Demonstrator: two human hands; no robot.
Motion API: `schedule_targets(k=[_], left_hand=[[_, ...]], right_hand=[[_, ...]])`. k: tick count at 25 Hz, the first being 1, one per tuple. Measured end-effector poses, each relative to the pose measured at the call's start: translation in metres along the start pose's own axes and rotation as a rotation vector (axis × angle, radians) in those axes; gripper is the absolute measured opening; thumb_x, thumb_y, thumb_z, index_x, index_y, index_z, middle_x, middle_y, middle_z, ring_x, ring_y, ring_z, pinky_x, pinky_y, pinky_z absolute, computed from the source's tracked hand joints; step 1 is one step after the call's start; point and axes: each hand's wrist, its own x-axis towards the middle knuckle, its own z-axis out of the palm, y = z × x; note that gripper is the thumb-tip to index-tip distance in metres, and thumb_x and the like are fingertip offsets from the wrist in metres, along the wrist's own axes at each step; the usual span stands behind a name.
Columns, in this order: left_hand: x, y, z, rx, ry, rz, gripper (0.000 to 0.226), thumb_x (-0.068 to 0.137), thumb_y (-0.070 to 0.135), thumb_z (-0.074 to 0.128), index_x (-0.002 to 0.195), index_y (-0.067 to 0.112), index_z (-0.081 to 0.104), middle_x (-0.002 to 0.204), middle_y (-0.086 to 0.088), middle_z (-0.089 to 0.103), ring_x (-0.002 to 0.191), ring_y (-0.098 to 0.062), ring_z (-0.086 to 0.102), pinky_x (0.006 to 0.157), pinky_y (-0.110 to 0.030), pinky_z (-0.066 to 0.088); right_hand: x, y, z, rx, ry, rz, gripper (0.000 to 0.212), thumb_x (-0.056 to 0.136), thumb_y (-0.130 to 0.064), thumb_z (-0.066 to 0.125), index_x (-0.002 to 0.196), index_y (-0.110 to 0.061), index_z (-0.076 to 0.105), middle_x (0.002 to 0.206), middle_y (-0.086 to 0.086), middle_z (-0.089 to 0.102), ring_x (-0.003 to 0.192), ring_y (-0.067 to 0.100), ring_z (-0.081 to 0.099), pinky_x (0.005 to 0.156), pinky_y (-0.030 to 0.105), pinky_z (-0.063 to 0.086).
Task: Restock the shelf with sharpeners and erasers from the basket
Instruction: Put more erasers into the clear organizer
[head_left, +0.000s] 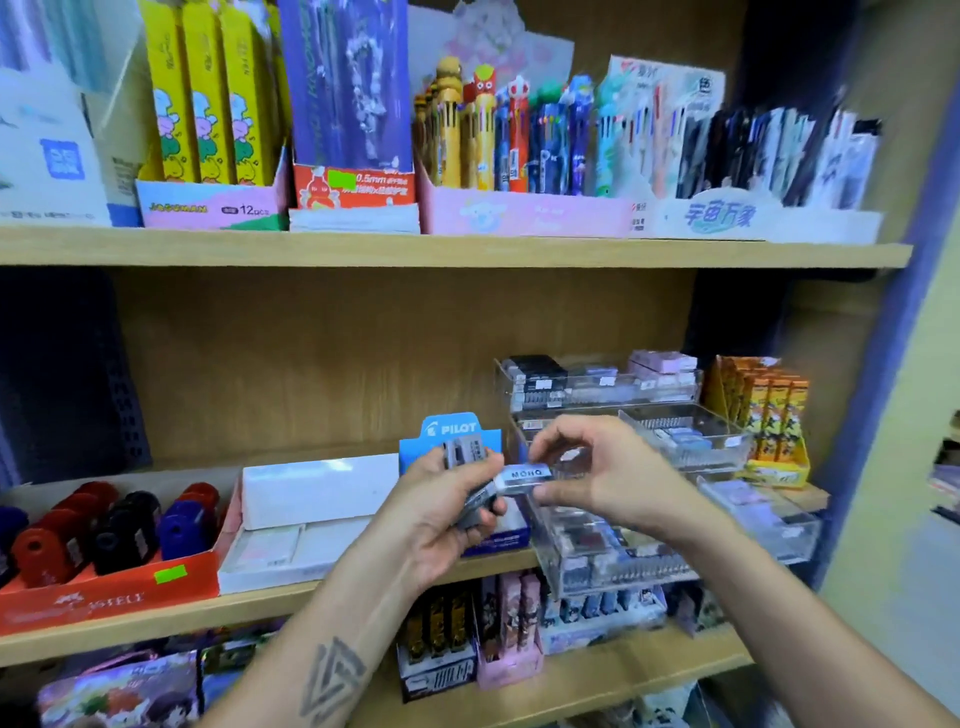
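Note:
My left hand grips a small stack of grey-sleeved erasers in front of the middle shelf. My right hand pinches one end of a white MONO eraser between thumb and fingers, right beside the stack. Both hands hover before a blue PILOT eraser box and a tiered clear acrylic organiser that holds several erasers. A red tray of sharpeners in red, black and blue sits at the left of the same shelf. The basket is out of view.
White eraser boxes lie between the sharpener tray and the PILOT box. An orange display box stands right of the organiser. Pens and pencil packs fill the upper shelf; more packaged goods stand on the lower shelf.

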Motion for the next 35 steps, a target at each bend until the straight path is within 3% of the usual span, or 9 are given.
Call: schedule_targets(k=[2,7,10,12,16,20,25,30,35], left_hand=[[0.01,0.001,0.028,0.007,-0.03,-0.049,0.009,0.096,0.012,0.062,0.099,0.01,0.054,0.067,-0.013,0.063,0.047,-0.019,0.053,0.033,-0.016,0.037],[0.039,-0.006,0.093,0.016,-0.184,-0.223,0.016,0.099,0.017,0.054,0.086,0.007,0.056,0.069,-0.017,0.059,0.046,-0.019,0.053,0.032,-0.016,0.038],[0.05,-0.017,0.12,0.055,-0.254,-0.253,0.017,0.1,0.019,0.055,0.091,0.004,0.056,0.074,-0.02,0.062,0.048,-0.021,0.055,0.032,-0.016,0.038],[0.056,-0.025,0.135,0.11,-0.285,-0.259,0.016,0.099,0.021,0.058,0.098,0.004,0.058,0.078,-0.02,0.065,0.051,-0.022,0.056,0.032,-0.017,0.038],[0.065,-0.037,0.159,0.133,-0.309,-0.315,0.02,0.101,0.027,0.053,0.102,0.007,0.057,0.075,-0.017,0.066,0.051,-0.021,0.057,0.031,-0.017,0.039],[0.066,-0.043,0.165,0.104,-0.33,-0.361,0.026,0.103,0.024,0.044,0.108,0.0,0.053,0.08,-0.021,0.065,0.056,-0.023,0.057,0.034,-0.019,0.043],[0.07,-0.049,0.162,0.075,-0.328,-0.36,0.023,0.104,0.019,0.045,0.116,0.0,0.05,0.082,-0.022,0.067,0.057,-0.023,0.058,0.035,-0.02,0.044],[0.072,-0.055,0.166,0.113,-0.348,-0.344,0.024,0.104,0.019,0.047,0.115,-0.001,0.052,0.084,-0.022,0.067,0.056,-0.023,0.058,0.034,-0.019,0.043],[0.074,-0.062,0.168,0.141,-0.366,-0.328,0.031,0.102,0.017,0.05,0.123,-0.005,0.051,0.087,-0.025,0.068,0.059,-0.025,0.059,0.035,-0.021,0.043]], right_hand=[[-0.004,0.018,-0.023,-0.139,0.021,0.01,0.024,0.074,-0.014,0.086,0.09,-0.024,0.071,0.089,-0.012,0.069,0.084,0.0,0.062,0.075,0.013,0.048],[-0.024,0.08,-0.087,-0.255,0.189,0.186,0.025,0.072,-0.01,0.087,0.081,-0.027,0.072,0.084,-0.007,0.072,0.082,0.01,0.066,0.077,0.03,0.056],[-0.041,0.115,-0.12,-0.382,0.256,0.335,0.019,0.073,-0.006,0.085,0.087,-0.015,0.076,0.085,-0.001,0.071,0.08,0.014,0.064,0.066,0.004,0.043],[-0.052,0.133,-0.135,-0.454,0.273,0.42,0.016,0.074,-0.007,0.084,0.087,-0.013,0.076,0.08,-0.002,0.068,0.078,0.013,0.063,0.059,0.002,0.039],[-0.064,0.15,-0.148,-0.583,0.251,0.472,0.014,0.071,-0.01,0.084,0.077,-0.02,0.075,0.075,-0.004,0.07,0.08,0.016,0.068,0.071,0.026,0.052],[-0.065,0.153,-0.148,-0.562,0.167,0.447,0.011,0.075,-0.01,0.082,0.082,-0.017,0.077,0.076,-0.006,0.067,0.077,0.01,0.063,0.067,0.02,0.044],[-0.058,0.156,-0.139,-0.566,0.17,0.438,0.014,0.076,-0.005,0.079,0.081,-0.018,0.075,0.077,-0.006,0.066,0.084,0.016,0.067,0.077,0.031,0.056],[-0.066,0.153,-0.15,-0.582,0.063,0.457,0.016,0.075,-0.005,0.08,0.077,-0.019,0.073,0.073,-0.01,0.064,0.076,0.01,0.064,0.065,0.02,0.049],[-0.066,0.15,-0.146,-0.6,-0.008,0.467,0.019,0.075,-0.004,0.079,0.074,-0.02,0.071,0.073,-0.013,0.062,0.077,0.011,0.064,0.068,0.024,0.053]])
